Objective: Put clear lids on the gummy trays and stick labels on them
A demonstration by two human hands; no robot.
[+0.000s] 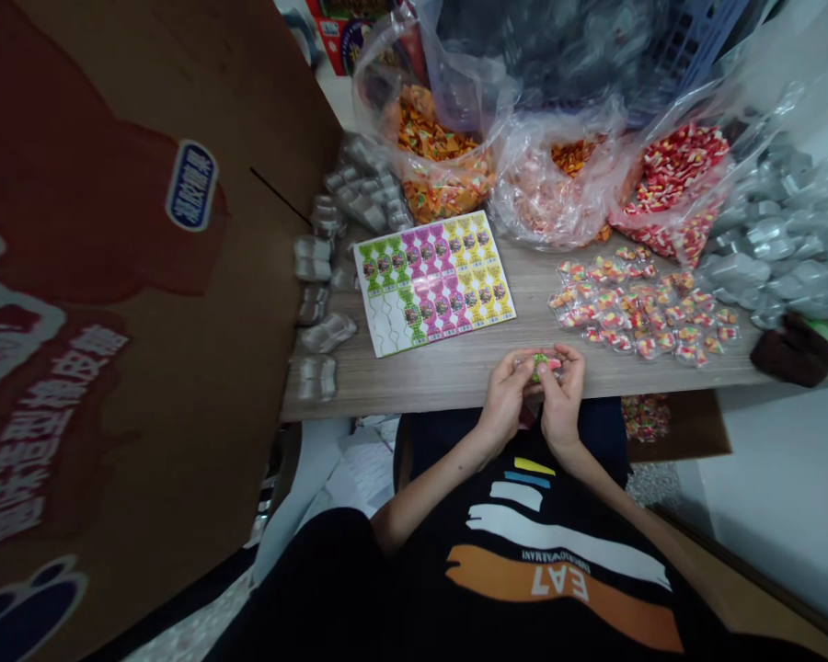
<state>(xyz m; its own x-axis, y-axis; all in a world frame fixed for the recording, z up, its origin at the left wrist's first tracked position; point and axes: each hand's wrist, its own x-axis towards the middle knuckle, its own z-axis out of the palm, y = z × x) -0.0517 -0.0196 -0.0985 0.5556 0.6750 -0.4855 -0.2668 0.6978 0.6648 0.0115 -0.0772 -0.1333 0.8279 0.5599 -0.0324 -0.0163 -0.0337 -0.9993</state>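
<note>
My left hand point(505, 397) and my right hand point(563, 397) meet at the table's front edge, fingers pinched together on one small clear candy capsule with a green sticker point(539, 363). Just beyond them lies a sticker sheet point(433, 280) with green, pink and yellow labels; part of its left side is peeled bare. To the right of it sits a spread of filled clear capsules point(638, 308) with colourful candy inside.
A wooden table point(455, 372) carries plastic bags of candy point(442, 156) at the back, empty clear shells point(327, 276) at left and a heap of them point(779, 230) at right. A large brown carton point(124, 303) fills the left. A dark cloth point(793, 349) lies at right.
</note>
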